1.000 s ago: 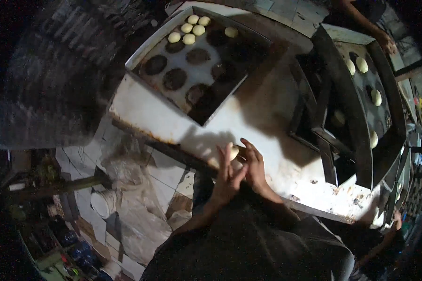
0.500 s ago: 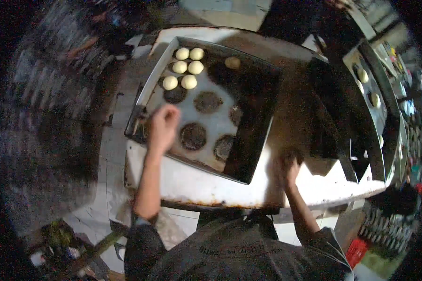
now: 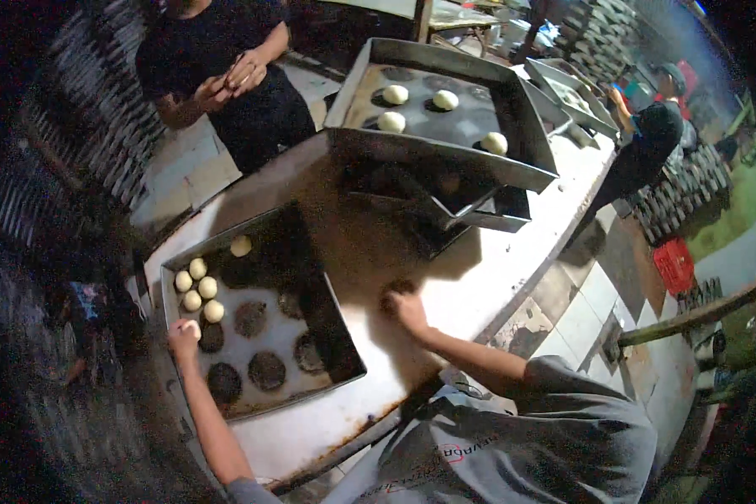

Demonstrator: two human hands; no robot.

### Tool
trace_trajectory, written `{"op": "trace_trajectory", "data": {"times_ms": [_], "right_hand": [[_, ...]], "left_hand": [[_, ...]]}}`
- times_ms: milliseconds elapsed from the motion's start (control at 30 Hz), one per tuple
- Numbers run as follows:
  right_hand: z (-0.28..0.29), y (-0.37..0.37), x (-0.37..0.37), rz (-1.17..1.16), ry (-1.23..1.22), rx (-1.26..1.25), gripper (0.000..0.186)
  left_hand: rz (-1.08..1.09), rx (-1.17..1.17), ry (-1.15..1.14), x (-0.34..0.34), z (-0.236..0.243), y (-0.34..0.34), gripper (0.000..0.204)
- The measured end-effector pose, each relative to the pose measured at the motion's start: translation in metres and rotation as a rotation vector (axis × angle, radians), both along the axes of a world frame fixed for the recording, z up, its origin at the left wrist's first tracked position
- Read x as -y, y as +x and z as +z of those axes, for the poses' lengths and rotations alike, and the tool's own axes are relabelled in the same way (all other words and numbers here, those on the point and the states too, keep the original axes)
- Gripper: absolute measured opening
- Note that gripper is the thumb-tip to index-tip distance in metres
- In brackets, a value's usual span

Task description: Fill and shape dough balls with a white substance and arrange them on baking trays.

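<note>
My left hand is at the left edge of a dark metal baking tray, its fingers closed round a pale dough ball. Just beyond it, several dough balls sit close together in the tray's far left corner. A separate dough ball lies further along the far side. Round dark stains mark the tray's bottom. My right hand rests low over the white table, right of the tray. Deep shadow covers its fingers, so I cannot see whether anything is under them.
Stacked trays stand on the table at the far right, the top one carrying several dough balls. A person in dark clothes stands across the table, hands together. Another person is at the right end, near another tray.
The view has swung to the right, bringing the stacked trays and co-workers into sight. My left hand has gone from above the tray to its left edge and taken hold of a dough ball.
</note>
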State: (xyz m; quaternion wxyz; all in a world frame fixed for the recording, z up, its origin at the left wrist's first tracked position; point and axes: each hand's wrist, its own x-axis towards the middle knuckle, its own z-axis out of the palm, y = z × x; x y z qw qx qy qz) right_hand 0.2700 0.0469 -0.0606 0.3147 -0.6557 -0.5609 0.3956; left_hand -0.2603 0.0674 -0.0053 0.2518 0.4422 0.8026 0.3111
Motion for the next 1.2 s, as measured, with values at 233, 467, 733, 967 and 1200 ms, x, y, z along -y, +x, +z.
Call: {"op": "trace_trajectory", "data": {"times_ms": [233, 467, 733, 967, 1200], "right_hand": [[0.034, 0.018, 0.040, 0.603, 0.530, 0.879, 0.041], [0.125, 0.121, 0.012, 1.371, -0.201, -0.353, 0.046], [0.333, 0.322, -0.178, 0.841, 0.752, -0.323, 0.041], [0.219, 0.372, -0.366, 1.083, 0.877, 1.227, 0.055], [0.325, 0.385, -0.177, 0.610, 1.174, -0.243, 0.031]], "left_hand": [[-0.041, 0.797, 0.569, 0.051, 0.178, 0.192, 0.030], [0.005, 1.217, 0.697, 0.068, 0.175, 0.327, 0.029], [0.423, 1.400, 0.615, 0.107, 0.098, 0.489, 0.032], [0.140, 1.584, 0.596, 0.115, 0.074, 0.644, 0.032], [0.048, 1.275, 0.523, 0.185, 0.032, 0.774, 0.047]]}}
